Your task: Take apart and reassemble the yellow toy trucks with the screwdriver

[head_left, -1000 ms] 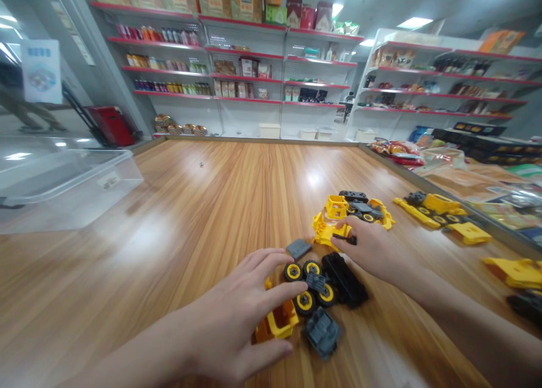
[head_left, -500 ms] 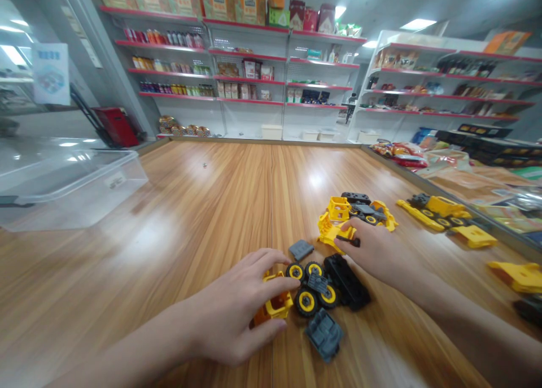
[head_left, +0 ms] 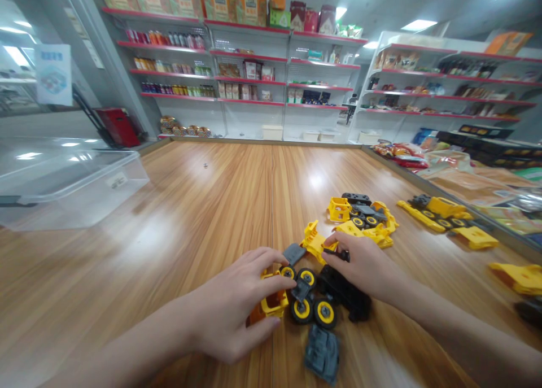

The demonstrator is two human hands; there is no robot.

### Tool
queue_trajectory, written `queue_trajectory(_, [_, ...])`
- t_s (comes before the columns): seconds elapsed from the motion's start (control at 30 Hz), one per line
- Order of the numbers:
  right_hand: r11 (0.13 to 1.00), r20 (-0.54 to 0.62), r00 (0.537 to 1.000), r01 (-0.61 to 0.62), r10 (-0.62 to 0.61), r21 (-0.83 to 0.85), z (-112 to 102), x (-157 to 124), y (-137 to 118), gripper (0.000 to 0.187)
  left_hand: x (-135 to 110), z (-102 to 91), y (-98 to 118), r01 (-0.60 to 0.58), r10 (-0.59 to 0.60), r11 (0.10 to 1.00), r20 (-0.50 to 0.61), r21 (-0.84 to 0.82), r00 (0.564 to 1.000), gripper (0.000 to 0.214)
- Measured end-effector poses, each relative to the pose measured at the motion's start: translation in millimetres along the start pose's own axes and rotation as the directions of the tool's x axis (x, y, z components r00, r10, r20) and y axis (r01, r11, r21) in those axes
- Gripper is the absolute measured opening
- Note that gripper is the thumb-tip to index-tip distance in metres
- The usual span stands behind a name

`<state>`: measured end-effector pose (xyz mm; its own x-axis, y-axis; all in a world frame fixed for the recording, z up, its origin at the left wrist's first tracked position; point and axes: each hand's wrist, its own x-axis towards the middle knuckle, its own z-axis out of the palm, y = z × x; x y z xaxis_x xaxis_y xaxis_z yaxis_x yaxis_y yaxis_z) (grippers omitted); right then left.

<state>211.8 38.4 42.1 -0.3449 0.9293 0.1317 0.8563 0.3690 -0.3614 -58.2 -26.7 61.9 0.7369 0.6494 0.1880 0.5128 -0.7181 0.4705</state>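
My left hand (head_left: pixel 237 306) is curled around a yellow toy cab piece (head_left: pixel 273 303) on the wooden table (head_left: pixel 203 207), its fingertips beside a yellow-and-black wheel set (head_left: pixel 309 306). My right hand (head_left: pixel 359 264) pinches a yellow toy bucket piece (head_left: pixel 315 241) together with a small black part (head_left: pixel 339 254), just above a black chassis piece (head_left: pixel 345 295). A grey flat piece (head_left: pixel 293 253) lies between my two hands. A larger grey part (head_left: pixel 322 354) lies nearest to me.
More yellow and black toy truck parts lie in a pile (head_left: pixel 364 216) behind my right hand, and others (head_left: pixel 440 213) at the right edge. A clear plastic bin (head_left: pixel 63 179) stands at the left. Shop shelves (head_left: pixel 254 66) line the back wall.
My right hand has pulled the yellow bucket piece toward me and to the left, away from the pile. My left hand has closed further on the yellow cab piece; the wheel set shifted slightly.
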Motion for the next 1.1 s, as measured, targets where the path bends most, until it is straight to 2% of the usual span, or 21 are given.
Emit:
queue_trajectory(0.17, [0.988, 0.065, 0.996, 0.054, -0.064, 0.144, 2, -7, -10, 0.024, 1, -4.7, 3, 0.017, -0.017, 1.000, 0.008, 0.001, 1.000, 0.045])
queue_trajectory(0.33, [0.990, 0.039, 0.992, 0.115, -0.119, 0.082, -17, -7, -8, 0.021, -1, -1.0, 1, 0.002, -0.002, 1.000, -0.010, 0.008, 1.000, 0.051])
queue_trajectory(0.43, [0.979, 0.118, 0.972, 0.202, -0.203, 0.026, -33, -9, -6, 0.029, -1, 1.1, 1, -0.025, 0.025, 0.999, -0.010, 0.040, 1.000, 0.058])
queue_trajectory(0.53, [0.967, 0.184, 0.952, 0.252, -0.243, -0.028, -44, -13, -5, 0.034, -1, 0.6, 3, -0.041, 0.035, 0.995, 0.066, 0.095, 0.997, 0.060])
queue_trajectory(0.63, [0.963, 0.299, 0.922, 0.268, -0.245, -0.039, -48, -17, -6, 0.034, 0, -0.5, 4, -0.057, 0.043, 0.991, 0.112, 0.123, 0.993, 0.057])
queue_trajectory(0.77, [0.951, 0.414, 0.868, 0.309, -0.275, -0.016, -46, -21, -9, 0.031, 2, -1.0, 4, -0.053, 0.042, 0.991, 0.093, 0.122, 0.995, 0.047])
queue_trajectory(0.93, [0.931, 0.392, 0.856, 0.364, -0.336, 0.003, -40, -22, -12, 0.005, 1, -1.6, 5, -0.049, 0.043, 0.994, 0.061, 0.098, 0.997, 0.040])
queue_trajectory(1.0, [0.937, 0.386, 0.862, 0.350, -0.329, 0.018, -39, -21, -10, 0.004, 0, -1.2, 4, -0.059, 0.056, 0.992, 0.034, 0.109, 0.998, 0.042])
queue_trajectory(1.1, [0.956, 0.347, 0.893, 0.292, -0.287, 0.040, -41, -18, -9, 0.009, 0, 2.5, 4, -0.103, 0.112, 0.988, -0.079, 0.113, 0.991, 0.045])
